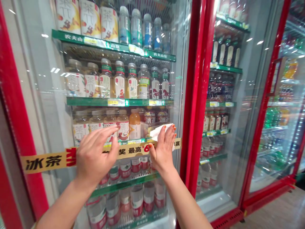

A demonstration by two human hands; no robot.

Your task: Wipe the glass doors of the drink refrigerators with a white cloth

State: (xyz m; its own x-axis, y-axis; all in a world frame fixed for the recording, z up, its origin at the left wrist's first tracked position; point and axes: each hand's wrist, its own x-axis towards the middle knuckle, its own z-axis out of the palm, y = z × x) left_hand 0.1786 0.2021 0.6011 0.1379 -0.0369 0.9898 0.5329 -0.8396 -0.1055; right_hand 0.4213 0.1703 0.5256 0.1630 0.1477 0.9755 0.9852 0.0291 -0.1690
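Along a shop wall: a row of glass-door drink coolers with glossy red frames stands side by side.

Shelves: green-edged cooler shelves carry tightly packed plastic drink bottles, many with cream or white labels, behind the glass.

Banner: a long yellow printed banner strip with black and red Chinese characters runs level across the left door, at the height of the lower shelves.

Left hand: the left hand is open, fingers spread and resting on the banner and glass, holding nothing.

Right hand: the right hand, orange-nailed, has its fingers extended and slightly parted, with a crumpled white wipe pressed beneath them against the glass.

Wipe position: it sits just above the banner's right end.
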